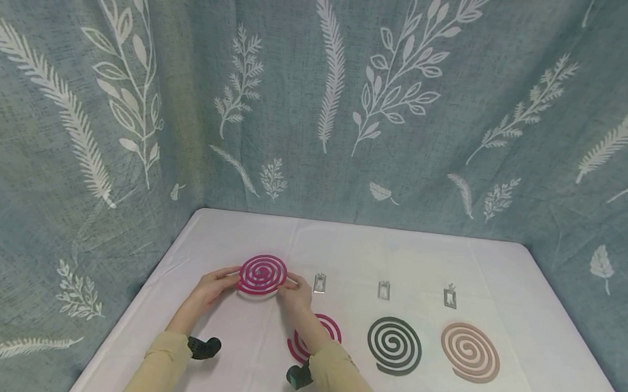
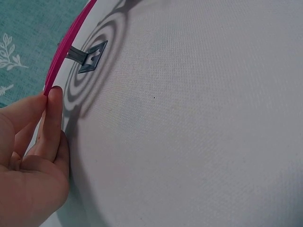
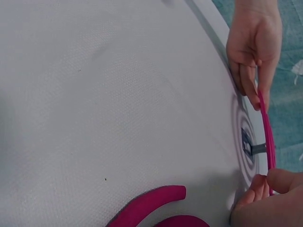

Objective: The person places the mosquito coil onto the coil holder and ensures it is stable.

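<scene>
A magenta spiral coil [image 1: 263, 274] is held level above the table by both hands, one at each side. My left hand [image 1: 211, 289] pinches its left edge between thumb and fingers; my right hand [image 1: 295, 294] pinches the right edge. Beneath the coil, a small metal stand [image 2: 90, 57] rests on the cloth, its upright part reaching the coil's middle in the left wrist view. The coil's edge [image 3: 269, 137] appears thin from the right wrist view, with the stand [image 3: 248, 144] below it.
Another magenta coil [image 1: 330, 327] lies partly under my right forearm. To its right are a dark green coil [image 1: 394, 346] and a tan coil [image 1: 470, 352]. Behind them, three metal stands [image 1: 320, 283], [image 1: 384, 290], [image 1: 449, 296] form a row on the white table [image 1: 237, 233].
</scene>
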{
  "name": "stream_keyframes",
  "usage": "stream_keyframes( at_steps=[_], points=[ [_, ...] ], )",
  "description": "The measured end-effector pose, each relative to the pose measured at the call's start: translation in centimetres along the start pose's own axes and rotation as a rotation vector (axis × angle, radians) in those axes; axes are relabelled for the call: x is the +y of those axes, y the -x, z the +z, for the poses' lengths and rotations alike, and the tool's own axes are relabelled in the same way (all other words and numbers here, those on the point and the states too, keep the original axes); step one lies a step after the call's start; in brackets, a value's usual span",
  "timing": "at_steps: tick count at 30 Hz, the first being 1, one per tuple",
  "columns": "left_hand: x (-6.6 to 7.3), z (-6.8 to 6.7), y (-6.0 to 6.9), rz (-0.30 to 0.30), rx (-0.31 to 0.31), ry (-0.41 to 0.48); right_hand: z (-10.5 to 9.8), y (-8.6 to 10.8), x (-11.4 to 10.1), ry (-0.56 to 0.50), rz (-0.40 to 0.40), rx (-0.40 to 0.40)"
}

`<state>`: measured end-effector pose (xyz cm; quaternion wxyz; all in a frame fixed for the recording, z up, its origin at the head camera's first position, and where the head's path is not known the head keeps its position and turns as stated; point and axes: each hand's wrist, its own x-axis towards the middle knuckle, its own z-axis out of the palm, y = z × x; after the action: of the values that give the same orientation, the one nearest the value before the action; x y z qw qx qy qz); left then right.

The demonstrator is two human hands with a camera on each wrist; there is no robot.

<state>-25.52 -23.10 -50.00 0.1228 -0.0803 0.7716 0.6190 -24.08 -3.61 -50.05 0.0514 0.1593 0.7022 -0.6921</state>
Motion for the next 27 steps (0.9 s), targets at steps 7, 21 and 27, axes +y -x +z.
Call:
stream_keyframes(
  at_steps=[7, 21, 27],
  points=[
    [0.02, 0.04, 0.15, -0.01, 0.006, 0.004, 0.02, 0.09, 0.15, -0.012, 0.005, -0.004],
    [0.23, -0.3, 0.17, 0.036, -0.012, 0.071, -0.26, 0.24, -0.12, 0.017, -0.014, -0.042],
    [0.56, -0.17, 0.36, 0.032, 0.0, 0.047, -0.23, 0.21, -0.12, 0.019, -0.007, -0.034]
  ],
)
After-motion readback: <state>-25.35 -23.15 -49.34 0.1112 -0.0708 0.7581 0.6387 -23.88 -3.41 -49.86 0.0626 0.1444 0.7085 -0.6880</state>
